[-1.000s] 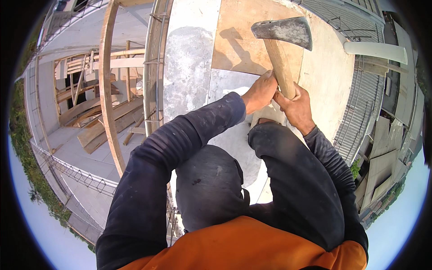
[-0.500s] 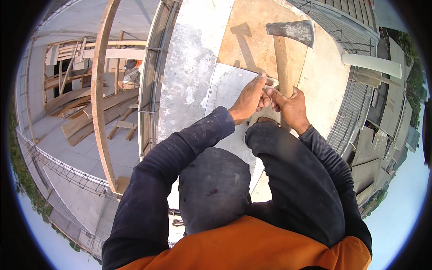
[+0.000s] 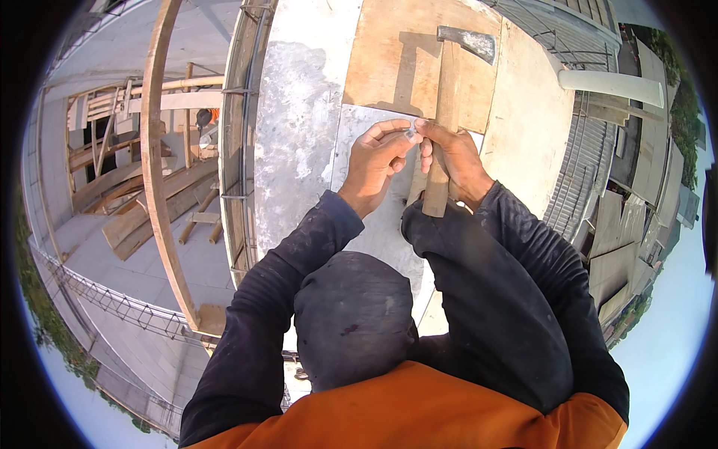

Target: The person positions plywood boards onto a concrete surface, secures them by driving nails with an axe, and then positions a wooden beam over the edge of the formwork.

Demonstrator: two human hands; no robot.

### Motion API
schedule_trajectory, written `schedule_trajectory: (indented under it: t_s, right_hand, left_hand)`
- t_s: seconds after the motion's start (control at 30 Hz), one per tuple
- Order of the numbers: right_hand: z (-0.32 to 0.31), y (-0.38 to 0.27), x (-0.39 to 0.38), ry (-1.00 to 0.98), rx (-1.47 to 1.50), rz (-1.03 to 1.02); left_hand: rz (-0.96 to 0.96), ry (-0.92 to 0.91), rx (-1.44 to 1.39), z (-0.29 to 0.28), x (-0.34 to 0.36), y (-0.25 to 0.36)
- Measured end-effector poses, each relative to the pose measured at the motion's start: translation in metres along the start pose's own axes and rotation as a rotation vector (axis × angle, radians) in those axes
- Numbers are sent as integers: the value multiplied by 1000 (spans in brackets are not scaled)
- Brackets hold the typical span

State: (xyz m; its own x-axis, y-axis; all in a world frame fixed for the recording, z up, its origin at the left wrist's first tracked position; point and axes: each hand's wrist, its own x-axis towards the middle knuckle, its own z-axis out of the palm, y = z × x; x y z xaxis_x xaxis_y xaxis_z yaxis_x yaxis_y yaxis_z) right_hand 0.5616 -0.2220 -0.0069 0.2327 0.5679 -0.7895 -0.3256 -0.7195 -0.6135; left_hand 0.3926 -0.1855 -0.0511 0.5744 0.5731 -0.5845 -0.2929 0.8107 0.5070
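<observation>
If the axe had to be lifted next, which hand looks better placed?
Probably the right hand: the axe handle runs against it, crossed by its thumb and finger. The left hand is off to the handle's left, its fingertips close to the right hand's.

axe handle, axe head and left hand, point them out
axe handle (image 3: 447, 96), head view: upper wooden shaft
axe head (image 3: 469, 43), head view: metal face
left hand (image 3: 375, 165), head view: middle of hand
</observation>
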Motion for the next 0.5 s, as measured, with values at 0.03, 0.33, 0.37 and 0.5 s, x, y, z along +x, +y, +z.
schedule_trajectory:
  t_s: [0.03,0.33,0.37,0.5]
  right_hand:
    - [0,2,1,6,-4,7]
    - [-11,3,4,54,-188,21]
    - [-14,5,4,43,-222,20]
    - [-24,11,3,-19,-327,-22]
  left_hand:
    - [-9,-2,-20,-3,1,-3]
    - [363,285,669,-80,71,27]
    - [359,315,833,-95,77,38]
    - [458,249,1220,-112,88,51]
